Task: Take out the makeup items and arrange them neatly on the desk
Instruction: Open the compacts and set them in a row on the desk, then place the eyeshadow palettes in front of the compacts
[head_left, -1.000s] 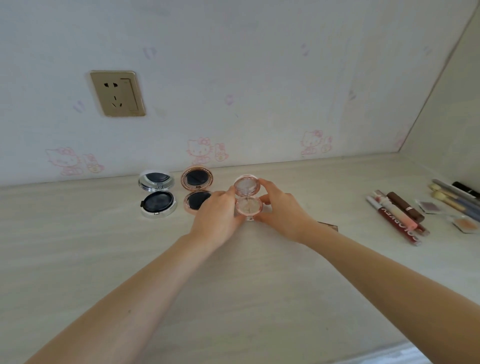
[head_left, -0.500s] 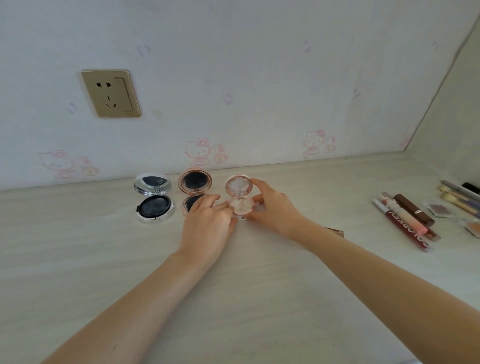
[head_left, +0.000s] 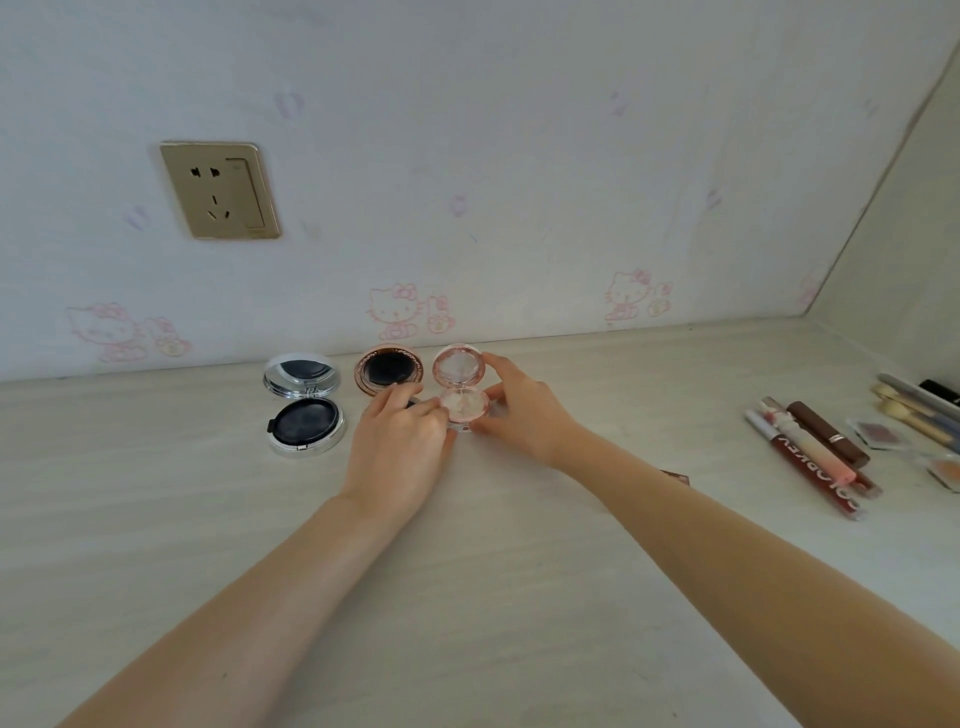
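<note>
A small pink compact (head_left: 461, 387) stands open on the pale desk (head_left: 467, 571) near the wall, its lid upright. My left hand (head_left: 400, 452) pinches its base from the left. My right hand (head_left: 519, 410) holds it from the right, with a finger on the lid's edge. Left of it stands an open rose-gold compact (head_left: 387, 370); my left hand hides its base. Further left lies an open silver compact (head_left: 304, 402) with a black insert.
At the right edge of the desk lie lip gloss tubes (head_left: 810, 467), a brown lipstick (head_left: 826, 434), small eyeshadow pans (head_left: 880, 434) and brushes (head_left: 914, 410). A wall socket (head_left: 221, 189) sits above the desk. A side wall closes the right.
Both hands have lowered the pink compact from just above the desk onto it, beside the rose-gold compact. My left hand now covers the rose-gold compact's base.
</note>
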